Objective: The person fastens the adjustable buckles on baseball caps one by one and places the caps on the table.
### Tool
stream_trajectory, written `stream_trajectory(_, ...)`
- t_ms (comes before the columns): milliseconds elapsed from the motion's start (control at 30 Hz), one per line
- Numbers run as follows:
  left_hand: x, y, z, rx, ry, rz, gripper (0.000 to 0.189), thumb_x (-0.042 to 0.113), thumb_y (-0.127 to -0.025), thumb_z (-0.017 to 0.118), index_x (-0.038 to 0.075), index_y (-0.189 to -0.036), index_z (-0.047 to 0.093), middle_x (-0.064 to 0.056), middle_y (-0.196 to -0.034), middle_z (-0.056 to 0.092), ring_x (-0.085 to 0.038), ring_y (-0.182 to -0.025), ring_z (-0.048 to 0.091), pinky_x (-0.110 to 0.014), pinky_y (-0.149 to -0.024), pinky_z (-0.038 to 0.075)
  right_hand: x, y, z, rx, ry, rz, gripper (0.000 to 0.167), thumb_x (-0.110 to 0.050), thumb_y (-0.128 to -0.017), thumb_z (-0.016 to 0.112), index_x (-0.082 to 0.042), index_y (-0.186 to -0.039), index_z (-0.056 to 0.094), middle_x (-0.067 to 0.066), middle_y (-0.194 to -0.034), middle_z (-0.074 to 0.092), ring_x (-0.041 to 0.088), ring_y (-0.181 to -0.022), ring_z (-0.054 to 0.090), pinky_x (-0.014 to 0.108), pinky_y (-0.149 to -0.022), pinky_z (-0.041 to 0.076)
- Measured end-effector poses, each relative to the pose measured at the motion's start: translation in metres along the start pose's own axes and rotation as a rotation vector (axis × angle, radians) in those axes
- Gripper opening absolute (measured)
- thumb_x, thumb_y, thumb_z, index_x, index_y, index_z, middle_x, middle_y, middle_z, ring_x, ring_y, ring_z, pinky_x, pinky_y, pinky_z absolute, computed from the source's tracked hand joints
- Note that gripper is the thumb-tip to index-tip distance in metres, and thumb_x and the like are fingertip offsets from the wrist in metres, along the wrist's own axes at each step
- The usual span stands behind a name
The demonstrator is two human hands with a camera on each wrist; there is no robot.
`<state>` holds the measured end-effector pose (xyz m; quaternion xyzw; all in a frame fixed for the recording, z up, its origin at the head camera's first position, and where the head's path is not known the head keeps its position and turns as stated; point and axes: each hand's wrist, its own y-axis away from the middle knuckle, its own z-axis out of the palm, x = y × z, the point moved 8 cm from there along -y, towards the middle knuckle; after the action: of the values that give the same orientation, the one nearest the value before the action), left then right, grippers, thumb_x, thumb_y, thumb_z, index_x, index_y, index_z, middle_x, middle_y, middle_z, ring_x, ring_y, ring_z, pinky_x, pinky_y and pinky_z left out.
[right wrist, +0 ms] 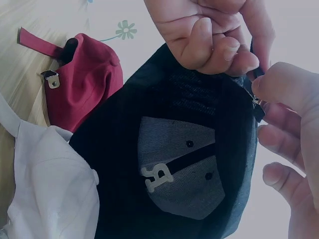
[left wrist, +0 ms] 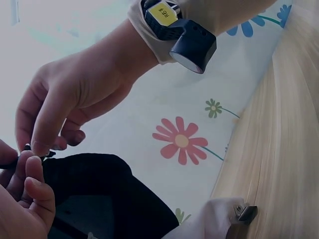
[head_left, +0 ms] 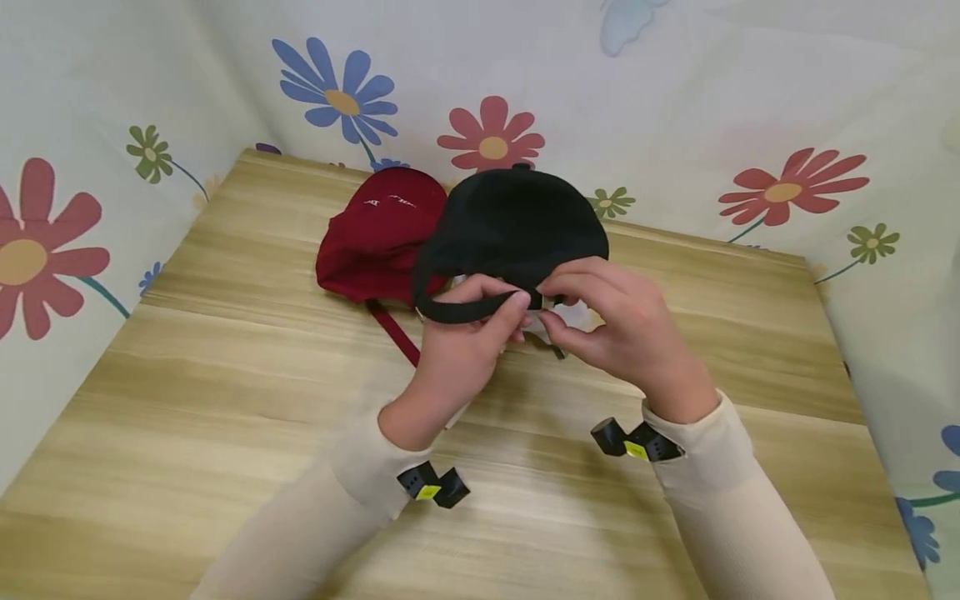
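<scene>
A black cap [head_left: 525, 217] is held up with its back opening towards me. My left hand [head_left: 465, 350] pinches the cap's black strap [head_left: 465, 312] between thumb and fingers. Across from it, my right hand [head_left: 618, 321] pinches the small metal buckle [right wrist: 256, 101] where the strap meets the cap's edge. In the right wrist view the inside of the cap shows, with a grey panel [right wrist: 194, 194] and a pale letter-like patch. Both hands' fingertips nearly meet at the buckle in the left wrist view.
A red cap [head_left: 382, 225] lies at the back left of the wooden table [head_left: 225, 333], its strap [head_left: 393, 333] loose towards me. A white cap [right wrist: 50, 184] lies beneath the black one. Flower-patterned cloth [head_left: 675, 100] surrounds the table.
</scene>
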<state>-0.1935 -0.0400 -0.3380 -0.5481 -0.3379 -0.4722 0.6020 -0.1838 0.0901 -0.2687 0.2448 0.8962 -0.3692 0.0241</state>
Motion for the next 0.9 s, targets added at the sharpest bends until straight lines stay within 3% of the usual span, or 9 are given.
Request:
stream_trajectory(200,-0.001,-0.002,0.001,0.015,0.009,-0.011,0.01,0.005,-0.092,0.064,-0.005,-0.092,0.063,-0.015,-0.075,0.064,-0.015,-0.061,0.06,-0.027,-0.063,0.055,-0.002,-0.002,0.0,-0.022,0.037,-0.045,0.023,-0.009,-0.077,0.079,-0.004,-0.097,0.07,0.007,-0.094,0.069,0.015,-0.075,0.061,0.025,-0.068,0.053)
stream_trajectory(400,-0.008,-0.002,0.005,0.008,0.02,-0.092,0.012,0.01,-0.092,0.065,-0.002,-0.095,0.065,-0.004,-0.075,0.066,-0.016,-0.063,0.061,-0.027,-0.062,0.054,-0.001,-0.001,-0.002,-0.021,0.045,-0.048,0.021,-0.01,-0.077,0.079,-0.005,-0.095,0.071,0.006,-0.093,0.069,0.013,-0.074,0.062,0.023,-0.067,0.053)
stream_trajectory(667,-0.01,-0.001,0.006,-0.041,0.023,-0.102,0.017,0.009,-0.092,0.064,0.0,-0.107,0.066,-0.01,-0.096,0.068,-0.014,-0.077,0.062,-0.024,-0.072,0.053,-0.003,-0.001,-0.003,0.001,0.015,-0.065,0.026,-0.009,-0.073,0.084,-0.003,-0.095,0.072,0.007,-0.094,0.069,0.016,-0.079,0.064,0.028,-0.068,0.054)
stream_trajectory(900,-0.011,-0.001,0.012,-0.086,0.104,-0.122,0.024,0.009,-0.088,0.07,-0.002,-0.108,0.063,-0.004,-0.096,0.07,-0.014,-0.082,0.067,-0.026,-0.08,0.057,-0.001,0.002,-0.003,0.008,-0.012,-0.01,0.03,-0.014,-0.076,0.083,-0.003,-0.102,0.072,0.008,-0.1,0.07,0.017,-0.088,0.066,0.03,-0.075,0.056)
